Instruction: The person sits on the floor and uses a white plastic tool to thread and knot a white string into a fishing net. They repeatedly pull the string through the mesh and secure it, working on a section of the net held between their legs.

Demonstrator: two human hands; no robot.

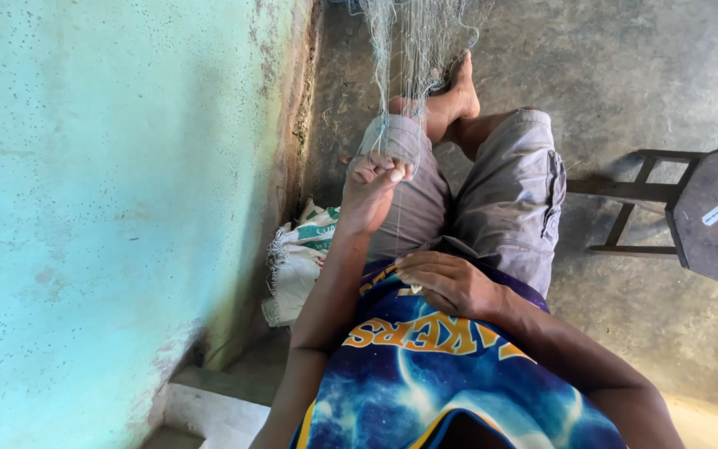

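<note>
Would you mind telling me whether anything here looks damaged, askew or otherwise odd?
Nothing stands out as damaged. The fine fishing net hangs bunched into the left hand above the knee; the right hand rests near the waist. A woven sack lies crumpled against the turquoise wall, its edge frayed.

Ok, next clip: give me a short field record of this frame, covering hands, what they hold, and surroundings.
setting: person seated on a concrete floor beside a turquoise wall
left hand: raised, fingers pinching a fishing net
right hand: near the lap, pulling a thin line
net: stretched toward the foot
nearby: woven sack, dark wooden stool
</note>
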